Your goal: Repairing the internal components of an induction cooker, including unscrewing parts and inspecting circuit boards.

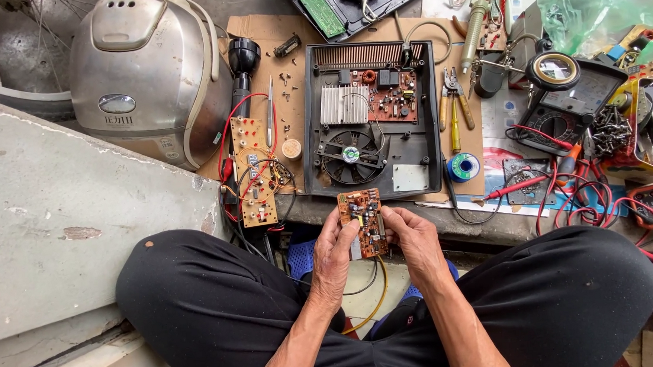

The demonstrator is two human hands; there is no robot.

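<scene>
Both hands, left hand [333, 259] and right hand [414, 240], pinch one small orange circuit board [363, 222] over the lap; at twelve o'clock one opened black appliance case [372, 121], at ten another board [254, 172].

Open path: bare cardboard strip [292, 96] between the upright control board [253, 170] and the opened appliance base [372, 121]. Obstructions: rice cooker [146, 74] at left; pliers [454, 98], solder spool [463, 167], multimeter [572, 103] and red leads [588, 192] crowd the right.
</scene>
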